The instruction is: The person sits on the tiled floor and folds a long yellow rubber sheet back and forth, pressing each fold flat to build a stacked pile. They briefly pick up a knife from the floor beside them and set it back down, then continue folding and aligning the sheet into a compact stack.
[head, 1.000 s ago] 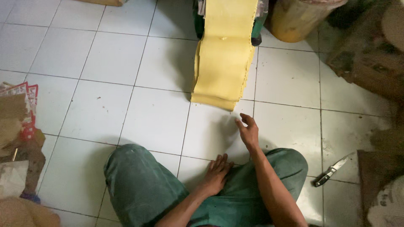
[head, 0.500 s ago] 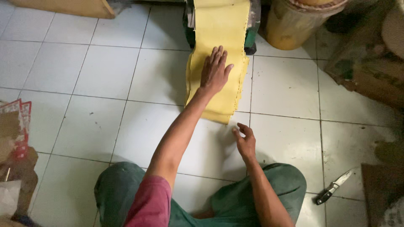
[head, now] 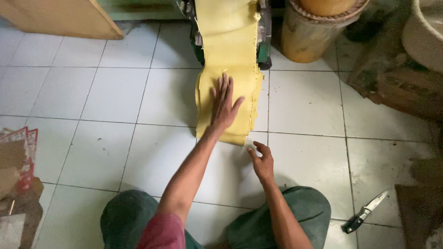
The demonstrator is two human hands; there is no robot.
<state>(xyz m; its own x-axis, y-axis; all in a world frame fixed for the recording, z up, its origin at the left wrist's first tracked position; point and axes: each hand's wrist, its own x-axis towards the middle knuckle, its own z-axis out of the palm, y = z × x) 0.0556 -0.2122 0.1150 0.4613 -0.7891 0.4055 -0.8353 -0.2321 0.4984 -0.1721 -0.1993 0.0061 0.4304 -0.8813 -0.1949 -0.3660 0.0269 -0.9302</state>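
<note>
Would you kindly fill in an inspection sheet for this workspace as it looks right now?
Surface: white tiled floor, dusty near the sheet.
Job's things: long yellow dough sheet hanging from a green machine, folded in layers on the floor.
Clutter: knife at right; yellow bucket; cardboard pile at left.
Hands: left hand flat on the sheet, fingers spread; right hand open above the tiles beside the sheet's end.
Cables: nothing seen.
Surroundings: wooden board at upper left; pale basin at upper right.

A knife point(head: 366, 212) lies on the white tile floor point(head: 138, 101); a yellowish bucket point(head: 308, 39) stands by the green machine point(head: 264, 44); wooden board point(head: 60, 18) upper left
</note>
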